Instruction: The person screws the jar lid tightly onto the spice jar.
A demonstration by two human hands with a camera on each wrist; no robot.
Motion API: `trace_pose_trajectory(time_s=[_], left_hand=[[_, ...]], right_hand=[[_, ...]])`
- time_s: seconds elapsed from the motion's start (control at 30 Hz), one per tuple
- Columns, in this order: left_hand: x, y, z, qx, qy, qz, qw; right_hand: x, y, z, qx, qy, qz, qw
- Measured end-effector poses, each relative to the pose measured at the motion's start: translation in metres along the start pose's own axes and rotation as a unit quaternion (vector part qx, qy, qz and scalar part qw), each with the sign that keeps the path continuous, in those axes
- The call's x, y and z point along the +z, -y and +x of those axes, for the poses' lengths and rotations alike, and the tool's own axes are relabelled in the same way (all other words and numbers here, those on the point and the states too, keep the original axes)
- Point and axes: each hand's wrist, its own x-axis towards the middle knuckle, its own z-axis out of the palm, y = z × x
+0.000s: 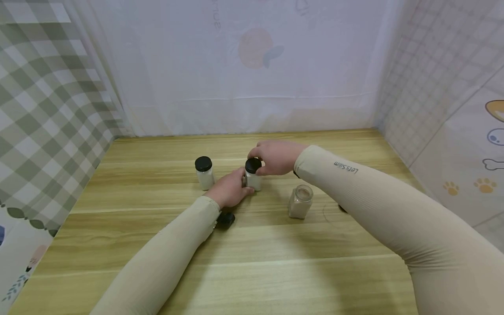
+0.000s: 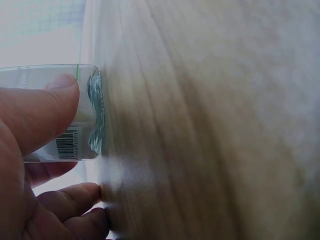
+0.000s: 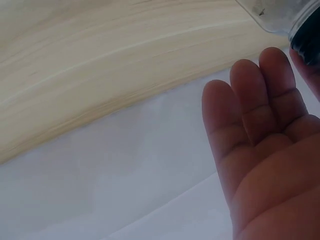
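A clear square glass jar (image 1: 253,182) with pale contents stands upright on the wooden table. My left hand (image 1: 230,189) grips its lower body, and the left wrist view shows the thumb flat against the glass (image 2: 91,115) above a barcode label (image 2: 68,144). At the top, my right hand (image 1: 278,156) pinches the black lid (image 1: 253,164) between thumb and forefinger. In the right wrist view that lid (image 3: 308,41) sits at the jar's mouth, while the other fingers (image 3: 252,102) extend beside it.
Left of my hands stands another jar (image 1: 205,178) with a black lid. An uncovered jar (image 1: 301,202) with beige contents is in front of my right forearm. A dark round piece (image 1: 342,209) shows partly beneath that forearm. A white sheet (image 1: 252,105) hangs behind the table.
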Motion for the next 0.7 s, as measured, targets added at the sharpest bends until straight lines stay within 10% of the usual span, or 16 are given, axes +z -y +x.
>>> trace_pose_trajectory(time_s=[0.7], left_hand=[[0.0014, 0.0013, 0.0014, 0.004, -0.003, 0.004, 1.0000]], right_hand=[[0.0034, 0.0030, 0.0046, 0.037, -0.009, 0.009, 0.999]])
